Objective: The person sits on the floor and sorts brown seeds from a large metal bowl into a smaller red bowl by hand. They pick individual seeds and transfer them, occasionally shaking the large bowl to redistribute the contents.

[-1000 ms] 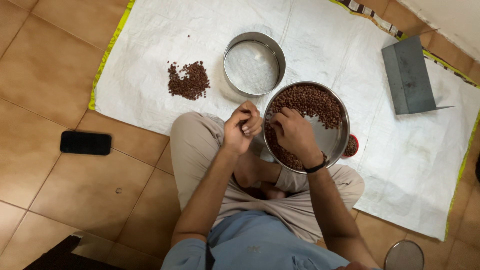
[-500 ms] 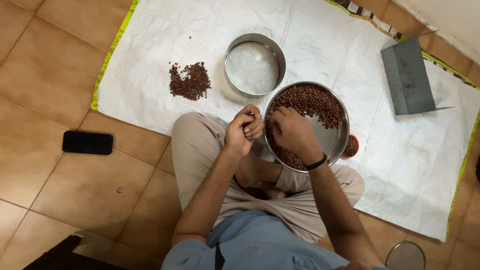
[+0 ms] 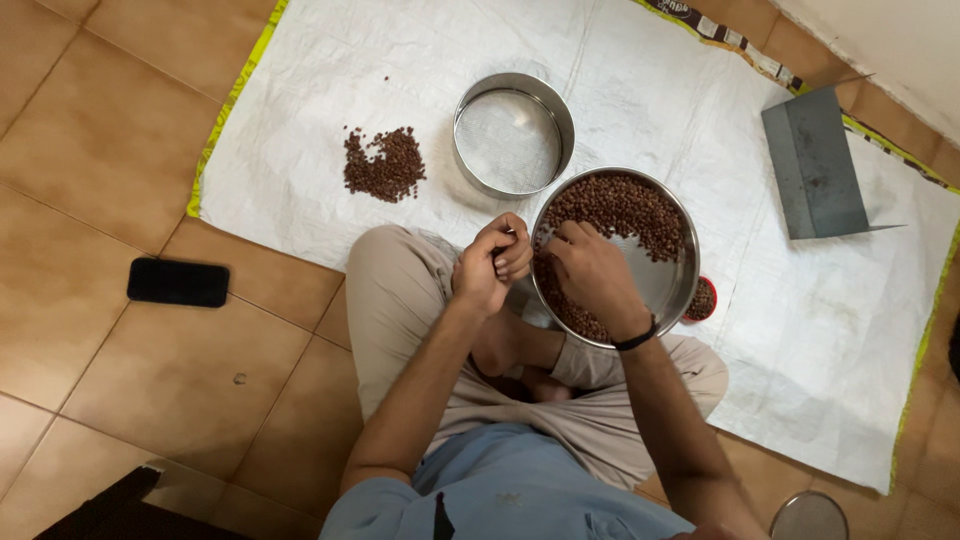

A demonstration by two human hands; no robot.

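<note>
**Steel bowl of brown beans under two hands**

White woven sheeting [image 3: 330,110] covered the tiled floor [image 3: 80,130], and the person sat cross-legged at its near edge. On it lay a grey metal scoop [image 3: 815,165] off to the right, a round sieve [image 3: 513,132], and, just in front of the knees, a steel bowl [image 3: 668,282] part-filled with brown beans [image 3: 612,208]. The right hand [image 3: 592,275] lay inside that bowl, fingers spread loosely and pointing away over the beans, touching them; whether it gripped any could not be told. The left hand [image 3: 490,265] hovered just left of the rim, curled nearly shut, contents hidden. A small bean pile [image 3: 383,165] sat farther left, a black phone [image 3: 178,282] on bare tile.
</note>
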